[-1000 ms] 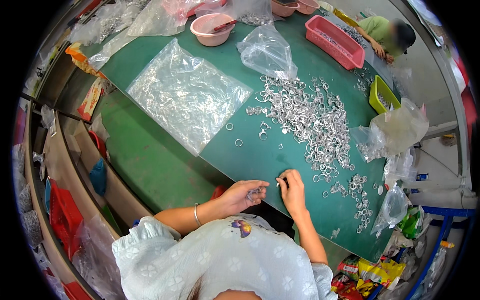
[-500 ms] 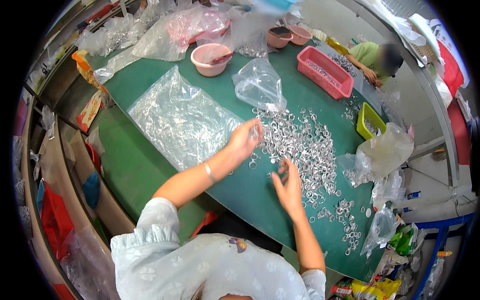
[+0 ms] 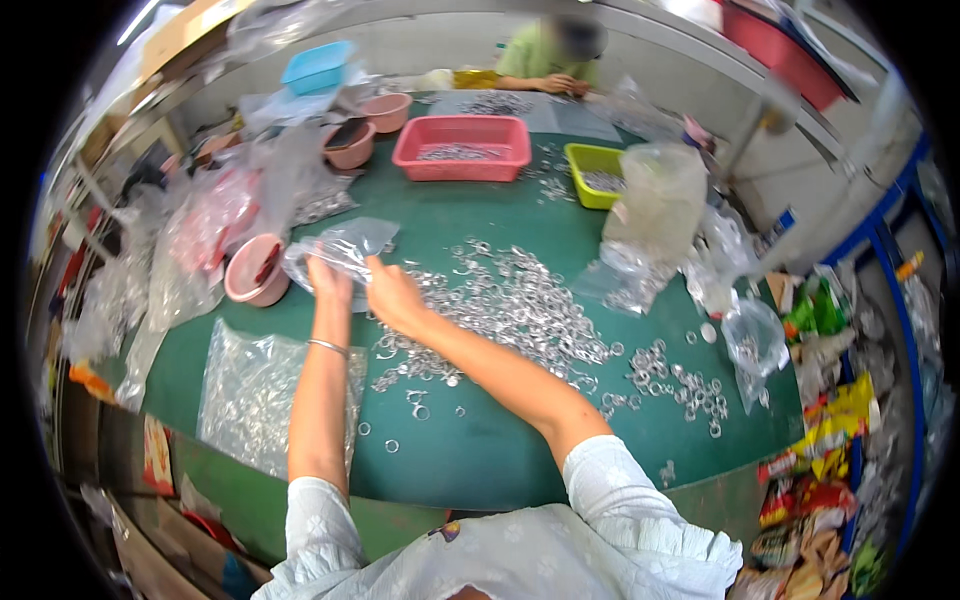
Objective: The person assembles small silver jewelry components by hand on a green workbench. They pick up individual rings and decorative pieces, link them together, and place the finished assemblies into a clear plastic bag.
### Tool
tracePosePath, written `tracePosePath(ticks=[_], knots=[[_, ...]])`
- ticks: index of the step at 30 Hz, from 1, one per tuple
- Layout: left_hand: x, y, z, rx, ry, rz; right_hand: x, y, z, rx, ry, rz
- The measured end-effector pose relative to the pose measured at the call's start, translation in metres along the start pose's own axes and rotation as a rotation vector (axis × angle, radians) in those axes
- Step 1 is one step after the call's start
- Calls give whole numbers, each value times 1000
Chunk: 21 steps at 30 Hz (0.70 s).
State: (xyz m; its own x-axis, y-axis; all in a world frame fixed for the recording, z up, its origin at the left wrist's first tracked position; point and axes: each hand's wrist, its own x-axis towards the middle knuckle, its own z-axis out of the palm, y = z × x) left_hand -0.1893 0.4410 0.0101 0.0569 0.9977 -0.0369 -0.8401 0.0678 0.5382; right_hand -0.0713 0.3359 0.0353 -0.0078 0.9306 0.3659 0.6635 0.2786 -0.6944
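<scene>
A small clear plastic bag (image 3: 362, 238) is held up over the table by both hands. My left hand (image 3: 330, 280) is closed at the bag's near side, its fingertips partly covered by the film. Beside it, my right hand (image 3: 396, 298) pinches the bag's near edge, fingers curled with the thumb side up. Just right of my hands spreads a pile of small silvery metal rings (image 3: 520, 315), some with flat round tops. Nearer to me, a large flat clear bag (image 3: 250, 400) lies on the green table (image 3: 470, 460), partly behind my left forearm.
A pink bowl (image 3: 256, 272) stands left of my hands. Farther back are a pink basket (image 3: 460, 165) and a lime-green basket (image 3: 588, 190) holding small metal pieces. Filled plastic bags (image 3: 655, 215) crowd the right. Across the table sits a person in a green shirt (image 3: 525, 52).
My view has turned to the right. Both hands have left the rings and come together at the small clear bag, which is now gripped and lifted off the table.
</scene>
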Motion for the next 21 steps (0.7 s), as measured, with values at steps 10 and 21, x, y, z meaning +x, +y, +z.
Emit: tracePosePath(ticks=[10, 21], knots=[[18, 21, -42, 248, 148, -43, -48, 16, -31, 158, 46, -174], [-135, 24, 20, 411, 311, 40, -161, 160, -268, -464, 676, 383]])
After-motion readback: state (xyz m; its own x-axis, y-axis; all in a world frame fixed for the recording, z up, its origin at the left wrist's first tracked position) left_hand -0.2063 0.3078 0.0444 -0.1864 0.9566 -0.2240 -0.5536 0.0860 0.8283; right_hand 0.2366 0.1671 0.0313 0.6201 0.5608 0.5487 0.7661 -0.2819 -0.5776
